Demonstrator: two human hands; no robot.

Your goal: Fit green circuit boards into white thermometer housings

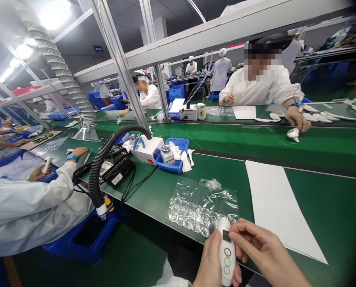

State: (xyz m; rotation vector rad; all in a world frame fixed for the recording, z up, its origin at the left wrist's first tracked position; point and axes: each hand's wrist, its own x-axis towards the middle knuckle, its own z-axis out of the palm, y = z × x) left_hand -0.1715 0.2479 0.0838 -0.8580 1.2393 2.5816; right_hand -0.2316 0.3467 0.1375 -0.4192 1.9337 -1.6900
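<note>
A white handheld device (226,251) with a dark display window and several round buttons stands upright in my left hand (210,259), whose fingers wrap round its lower part. My right hand (260,247) is at the device's upper right side, thumb and index finger pinched together at the edge of the dark window. Whatever lies between those fingertips is too small to make out. Just behind the device, a clear plastic sheet with square pockets (192,211) lies on the green table.
White paper sheets (273,199) lie on the right. A blue basket (178,169) with a bottle, a white box (148,149) and a black hose (98,167) stand left of centre. Co-workers sit left and across the green belt (231,139); one person's hand holds a white part.
</note>
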